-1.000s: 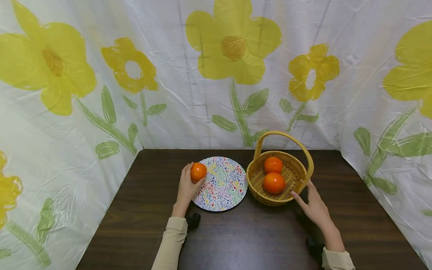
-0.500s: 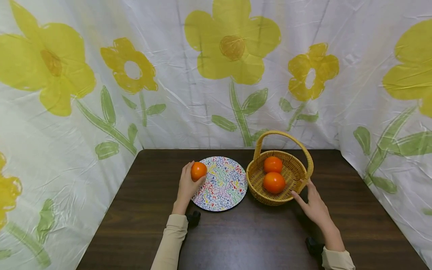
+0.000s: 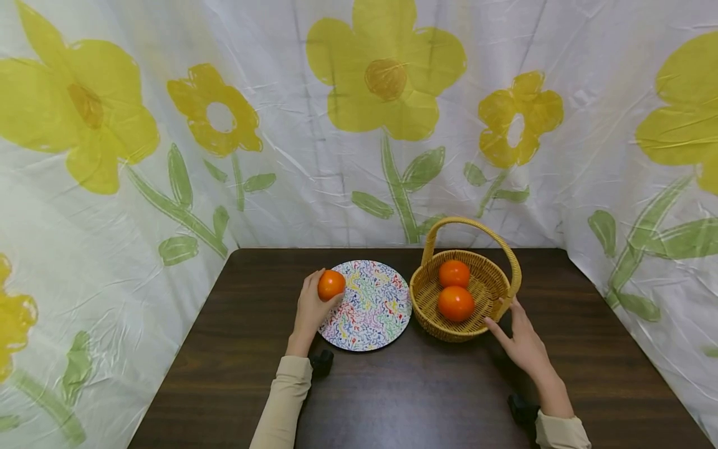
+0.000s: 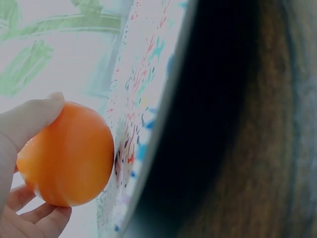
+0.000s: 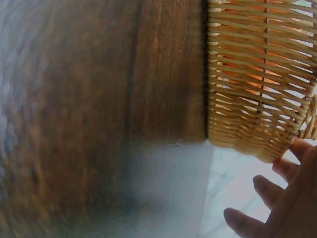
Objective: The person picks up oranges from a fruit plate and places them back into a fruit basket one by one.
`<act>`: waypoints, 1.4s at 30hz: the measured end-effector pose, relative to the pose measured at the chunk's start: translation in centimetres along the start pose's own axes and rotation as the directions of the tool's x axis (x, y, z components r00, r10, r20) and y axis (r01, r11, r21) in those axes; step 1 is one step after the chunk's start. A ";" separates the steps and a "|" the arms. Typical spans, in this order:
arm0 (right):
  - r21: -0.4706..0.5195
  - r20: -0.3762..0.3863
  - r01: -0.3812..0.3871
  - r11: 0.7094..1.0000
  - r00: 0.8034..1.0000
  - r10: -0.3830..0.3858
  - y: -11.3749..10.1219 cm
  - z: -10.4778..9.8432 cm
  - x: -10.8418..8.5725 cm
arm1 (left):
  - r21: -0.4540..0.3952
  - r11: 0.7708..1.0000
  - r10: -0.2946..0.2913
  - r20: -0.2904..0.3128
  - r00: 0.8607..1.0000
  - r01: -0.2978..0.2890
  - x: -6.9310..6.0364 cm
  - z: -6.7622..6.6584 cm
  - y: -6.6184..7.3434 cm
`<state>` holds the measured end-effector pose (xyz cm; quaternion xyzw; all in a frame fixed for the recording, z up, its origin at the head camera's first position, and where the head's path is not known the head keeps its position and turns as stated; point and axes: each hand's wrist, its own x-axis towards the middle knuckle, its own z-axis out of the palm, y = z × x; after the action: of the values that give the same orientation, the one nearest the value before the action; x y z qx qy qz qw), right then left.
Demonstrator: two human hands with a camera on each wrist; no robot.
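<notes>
In the head view, my left hand (image 3: 314, 307) grips a smooth, round orange fruit (image 3: 331, 285) over the left part of a plate (image 3: 367, 305) with a colourful squiggle pattern. The left wrist view shows thumb and fingers around the fruit (image 4: 72, 156), close beside the plate's surface; whether they touch cannot be told. A woven basket (image 3: 426, 315) with a tall handle stands right of the plate. Two similar orange fruits (image 3: 455, 304) lie inside it. My right hand (image 3: 524, 346) touches the basket's right front rim near the handle base, its fingers (image 5: 270, 191) spread and fairly straight.
The dark wooden table (image 3: 415, 399) carries plate and basket near its far edge, side by side. A white curtain (image 3: 303, 206) with yellow flowers hangs behind and at both sides. Black devices (image 3: 321, 363) are worn on both wrists.
My left hand and the fruit in it have shifted very slightly to the right. The right hand, basket and plate look unmoved.
</notes>
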<state>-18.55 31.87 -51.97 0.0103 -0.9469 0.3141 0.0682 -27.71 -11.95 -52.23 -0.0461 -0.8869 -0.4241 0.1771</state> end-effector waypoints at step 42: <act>0.015 -0.016 0.017 1.000 1.000 -0.017 0.1 0.3 0.1 | -0.010 0.986 0.168 0.092 0.982 -0.168 -0.6 2.5 3.6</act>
<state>-18.65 31.83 -52.25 0.0164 -0.9438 0.3208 0.0781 -26.97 -7.73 -51.23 -0.1405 -0.8867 -0.4059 0.1708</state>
